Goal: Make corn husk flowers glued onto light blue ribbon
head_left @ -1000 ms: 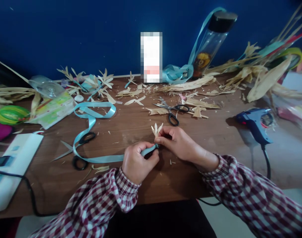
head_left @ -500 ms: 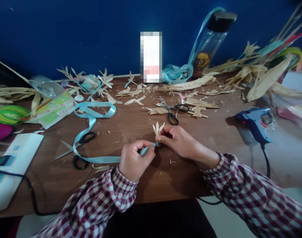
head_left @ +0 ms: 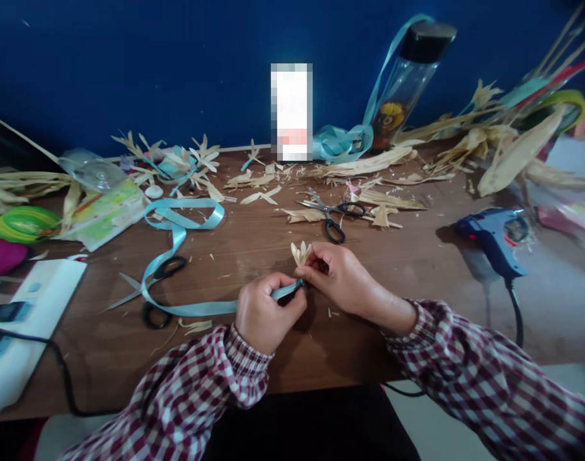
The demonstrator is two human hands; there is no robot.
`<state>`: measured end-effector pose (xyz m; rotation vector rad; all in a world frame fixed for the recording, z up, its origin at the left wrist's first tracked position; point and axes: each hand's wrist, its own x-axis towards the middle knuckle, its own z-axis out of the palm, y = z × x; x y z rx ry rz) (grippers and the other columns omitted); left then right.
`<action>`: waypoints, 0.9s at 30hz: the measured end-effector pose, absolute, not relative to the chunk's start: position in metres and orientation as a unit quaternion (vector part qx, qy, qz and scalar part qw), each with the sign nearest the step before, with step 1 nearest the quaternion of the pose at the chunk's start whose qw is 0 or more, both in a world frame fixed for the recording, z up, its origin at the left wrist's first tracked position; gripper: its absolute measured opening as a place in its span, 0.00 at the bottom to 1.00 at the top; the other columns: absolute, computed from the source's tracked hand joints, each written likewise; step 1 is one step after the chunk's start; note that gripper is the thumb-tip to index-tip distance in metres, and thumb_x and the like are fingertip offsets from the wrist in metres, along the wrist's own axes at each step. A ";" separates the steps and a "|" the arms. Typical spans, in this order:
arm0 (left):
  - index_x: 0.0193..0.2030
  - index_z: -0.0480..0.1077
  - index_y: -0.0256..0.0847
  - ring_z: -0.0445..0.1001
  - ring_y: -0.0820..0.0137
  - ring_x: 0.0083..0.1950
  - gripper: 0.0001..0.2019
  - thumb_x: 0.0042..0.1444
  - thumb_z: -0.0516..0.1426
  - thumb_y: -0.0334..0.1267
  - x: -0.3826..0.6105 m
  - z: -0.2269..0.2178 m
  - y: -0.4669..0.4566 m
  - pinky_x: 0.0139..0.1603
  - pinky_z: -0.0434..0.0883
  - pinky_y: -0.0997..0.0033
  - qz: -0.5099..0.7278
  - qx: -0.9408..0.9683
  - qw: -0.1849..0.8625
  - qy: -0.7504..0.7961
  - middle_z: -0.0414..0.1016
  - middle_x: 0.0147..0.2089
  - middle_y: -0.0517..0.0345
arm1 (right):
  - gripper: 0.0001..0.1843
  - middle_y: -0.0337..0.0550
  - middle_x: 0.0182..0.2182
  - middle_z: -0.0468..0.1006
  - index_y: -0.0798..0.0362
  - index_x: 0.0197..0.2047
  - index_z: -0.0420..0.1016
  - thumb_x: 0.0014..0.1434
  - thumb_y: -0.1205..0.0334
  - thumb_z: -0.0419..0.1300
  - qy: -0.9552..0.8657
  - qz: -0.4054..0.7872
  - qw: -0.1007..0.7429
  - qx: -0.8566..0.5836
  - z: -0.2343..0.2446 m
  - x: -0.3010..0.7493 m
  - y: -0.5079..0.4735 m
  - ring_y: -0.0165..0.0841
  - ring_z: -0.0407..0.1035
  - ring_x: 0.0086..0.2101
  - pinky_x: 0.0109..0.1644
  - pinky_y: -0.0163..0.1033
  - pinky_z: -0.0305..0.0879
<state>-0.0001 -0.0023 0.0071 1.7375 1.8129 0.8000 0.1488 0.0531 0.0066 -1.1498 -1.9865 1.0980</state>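
My left hand (head_left: 268, 310) pinches a light-blue satin ribbon (head_left: 203, 308), which trails away to the left in loops over the table. Its near end reaches the base of a small corn-husk flower (head_left: 300, 253). Close beside it, my right hand (head_left: 338, 275) is closed on the lower part of that flower, whose pale petals point up above the fingertips. The fingers of both hands almost meet, and they hide the flower's stem. One pair of scissors (head_left: 164, 314) lies under the ribbon at the left; another pair of scissors (head_left: 335, 224) lies just beyond my right hand.
A blue glue gun (head_left: 496, 237) stands at the right with its cord running forward. A white power strip (head_left: 43, 320) lies at the left. Along the back are husk scraps (head_left: 369, 160), a blurred-out phone (head_left: 292, 109), a bottle (head_left: 408, 89) and finished-looking husk flowers (head_left: 206, 153).
Both hands have shifted slightly; the flower has moved a little left and down, and its petals look closer together. The ribbon near the left fingers now shows a longer flat stretch.
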 end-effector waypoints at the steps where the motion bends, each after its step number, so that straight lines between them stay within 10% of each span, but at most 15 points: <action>1: 0.25 0.74 0.38 0.68 0.75 0.20 0.05 0.46 0.60 0.37 0.000 0.007 -0.002 0.23 0.63 0.76 0.293 0.636 0.248 0.670 0.74 0.21 0.61 | 0.06 0.36 0.24 0.69 0.55 0.27 0.68 0.55 0.65 0.60 -0.747 0.408 0.293 -0.435 0.007 0.148 0.053 0.27 0.61 0.26 0.30 0.32 0.55; 15: 0.22 0.72 0.37 0.61 0.78 0.16 0.07 0.41 0.60 0.39 -0.017 0.019 0.014 0.17 0.59 0.79 0.317 0.508 0.488 0.635 0.68 0.15 0.64 | 0.18 0.40 0.30 0.72 0.56 0.39 0.73 0.63 0.51 0.49 -0.620 0.642 0.270 -0.362 0.008 0.163 0.065 0.26 0.65 0.28 0.31 0.31 0.62; 27: 0.23 0.71 0.38 0.59 0.78 0.21 0.07 0.44 0.61 0.38 -0.029 0.010 0.013 0.23 0.58 0.76 0.281 0.502 0.625 0.528 0.65 0.18 0.65 | 0.10 0.41 0.36 0.77 0.56 0.42 0.76 0.56 0.62 0.60 -0.614 0.722 0.204 -0.246 0.016 0.166 0.066 0.29 0.69 0.38 0.47 0.37 0.62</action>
